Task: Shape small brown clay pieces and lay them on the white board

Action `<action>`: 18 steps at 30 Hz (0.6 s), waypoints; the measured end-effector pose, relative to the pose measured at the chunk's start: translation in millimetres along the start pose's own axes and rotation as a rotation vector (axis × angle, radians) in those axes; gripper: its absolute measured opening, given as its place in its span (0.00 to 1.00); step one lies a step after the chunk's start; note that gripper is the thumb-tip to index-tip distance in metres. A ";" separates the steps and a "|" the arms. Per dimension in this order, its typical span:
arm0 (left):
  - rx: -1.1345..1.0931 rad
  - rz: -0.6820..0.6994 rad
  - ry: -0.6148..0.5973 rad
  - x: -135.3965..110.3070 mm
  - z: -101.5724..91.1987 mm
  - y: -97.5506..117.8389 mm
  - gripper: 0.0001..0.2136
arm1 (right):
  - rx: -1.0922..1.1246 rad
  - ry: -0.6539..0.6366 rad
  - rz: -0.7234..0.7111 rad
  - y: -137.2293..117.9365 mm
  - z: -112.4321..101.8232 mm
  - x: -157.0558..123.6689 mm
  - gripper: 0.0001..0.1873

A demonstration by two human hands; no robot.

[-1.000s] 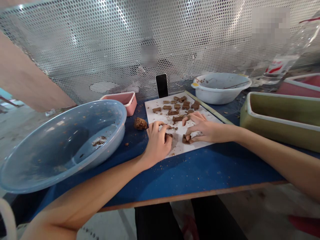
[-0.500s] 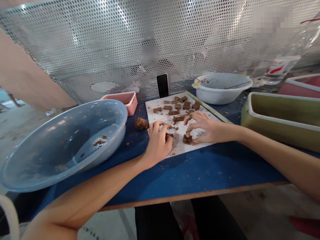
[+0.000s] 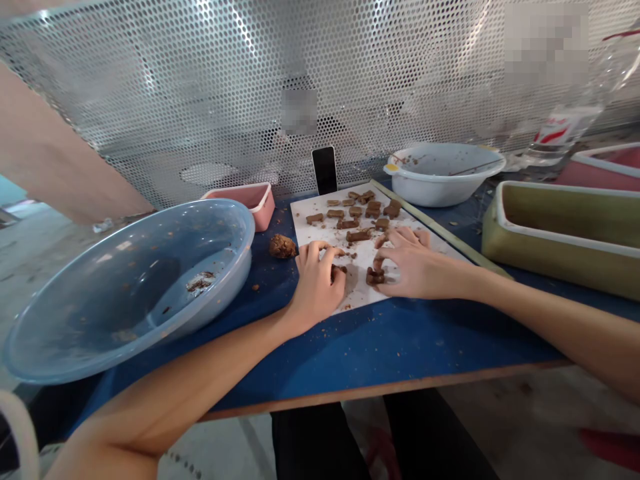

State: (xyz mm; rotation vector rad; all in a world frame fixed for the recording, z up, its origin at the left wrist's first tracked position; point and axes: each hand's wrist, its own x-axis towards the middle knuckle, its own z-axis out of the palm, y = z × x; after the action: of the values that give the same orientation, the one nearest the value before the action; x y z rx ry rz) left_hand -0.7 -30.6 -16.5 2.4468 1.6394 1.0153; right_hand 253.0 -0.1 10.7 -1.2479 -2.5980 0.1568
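Several small brown clay pieces [image 3: 358, 236], some shaped like short bones, lie on a white sheet [image 3: 320, 235] on the blue table. My left hand [image 3: 318, 280] rests at the sheet's near left part, its fingers curled round a dark brown clay lump [image 3: 339, 272] that is mostly hidden. At the near middle of the sheet, my right hand [image 3: 413, 267] pinches a small bone-shaped clay piece [image 3: 374, 276] between thumb and fingers. A larger rough brown clay ball [image 3: 283, 247] sits on the table just left of the sheet.
A big blue basin [image 3: 200, 320] stands tilted at left, with a pink tray [image 3: 263, 203] behind it. A phone [image 3: 325, 170] leans on the perforated metal screen [image 3: 210, 87]. A white basin [image 3: 445, 190], a green trough [image 3: 560, 247], a flat strip [image 3: 440, 230] and a bottle [image 3: 560, 130] are at right.
My right hand has turned, and its fingers have closed in more tightly on the bone-shaped clay piece. My left hand stays where it was.
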 end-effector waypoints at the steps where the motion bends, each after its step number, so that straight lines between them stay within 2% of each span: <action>1: -0.001 0.001 0.000 0.0 0.1 -0.2 0.16 | 0.000 0.014 0.004 0.0 1.8 0.2 0.15; 7: -0.011 0.015 0.012 0.3 0.4 -0.6 0.16 | 0.012 0.034 0.049 0.2 12.2 3.2 0.13; 18: -0.013 0.019 0.009 0.1 1.3 -1.1 0.16 | -0.012 0.032 0.064 -2.5 13.5 2.8 0.15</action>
State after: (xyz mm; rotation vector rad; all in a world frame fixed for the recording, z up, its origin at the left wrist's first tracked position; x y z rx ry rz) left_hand -0.9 -29.6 -17.8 2.4586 1.6100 1.0373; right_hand 245.7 0.6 -1.3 -1.3275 -2.5370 0.1329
